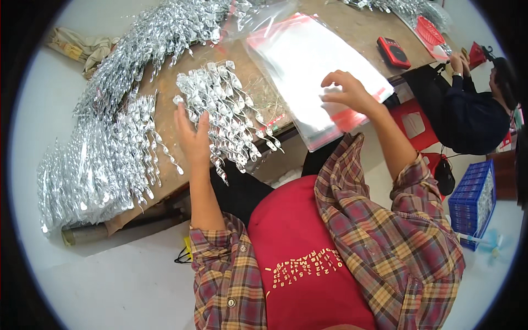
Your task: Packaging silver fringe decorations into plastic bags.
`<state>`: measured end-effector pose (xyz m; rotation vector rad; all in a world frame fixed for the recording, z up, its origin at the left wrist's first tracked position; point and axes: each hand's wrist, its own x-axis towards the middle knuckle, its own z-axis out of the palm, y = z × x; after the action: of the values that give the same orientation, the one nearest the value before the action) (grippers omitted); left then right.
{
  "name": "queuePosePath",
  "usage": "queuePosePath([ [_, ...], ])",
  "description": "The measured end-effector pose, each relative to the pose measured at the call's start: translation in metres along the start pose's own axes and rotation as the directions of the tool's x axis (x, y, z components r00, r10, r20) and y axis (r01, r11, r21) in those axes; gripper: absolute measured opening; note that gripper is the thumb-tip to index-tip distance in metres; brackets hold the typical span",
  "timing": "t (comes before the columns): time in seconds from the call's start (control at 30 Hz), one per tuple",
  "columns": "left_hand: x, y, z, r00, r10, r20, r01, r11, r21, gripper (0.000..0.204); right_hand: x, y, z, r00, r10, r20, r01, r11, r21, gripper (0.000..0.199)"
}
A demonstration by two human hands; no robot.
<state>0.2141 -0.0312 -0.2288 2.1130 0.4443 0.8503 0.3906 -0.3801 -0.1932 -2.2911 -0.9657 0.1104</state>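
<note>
Open, fingers spread, left hand [193,137] holds nothing; palm rests against the near side of a small heap of silver spiral ornaments [224,104] lying near the table's front edge. Right hand [346,92] also open, fingers curled loosely, fingertips touching the top sheet of a stack of clear plastic bags with red strips [308,60]; nothing pinched that I can make out. Stack sits at the table's front right part, its near corner overhanging the front edge. Heap and stack just beside each other, bare brown table [258,91] between them.

Further left along the table: much bigger pile of the same silver spirals [110,154], running from the left end up toward the far edge, some already in clear bags. More bagged spirals [181,25] along the far side. Loose clear bag [258,14] at the far edge above the stack. Small red box-like device [393,52] near the right end of the table, well apart from both hands. Red tray [429,30] at the far right corner.

Off the table: another person in dark clothes [473,115] seated at the right end, red stool [415,124] beside them, blue crate [473,195] on the floor further right. Beige cloth [82,47] on the floor past the left far corner. Wearer has plaid sleeves, red top.
</note>
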Motion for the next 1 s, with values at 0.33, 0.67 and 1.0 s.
queuePosePath([
  [0.33,-0.027,0.083,0.009,0.946,0.325,0.006,-0.322,0.934,0.154,0.052,-0.002,0.041,-0.008,0.996,0.081,0.028,-0.082,0.995,0.054,0.014],
  [0.67,-0.097,0.143,0.071,0.384,-0.162,0.909,0.643,0.753,-0.138,0.032,0.003,0.048,0.000,0.979,0.204,-0.024,-0.191,0.945,0.266,0.015],
  [1.0,-0.092,0.169,0.100,0.315,-0.083,0.945,0.847,0.474,-0.241,0.054,-0.007,0.029,-0.021,0.936,-0.040,-0.349,0.003,0.994,-0.107,0.017],
])
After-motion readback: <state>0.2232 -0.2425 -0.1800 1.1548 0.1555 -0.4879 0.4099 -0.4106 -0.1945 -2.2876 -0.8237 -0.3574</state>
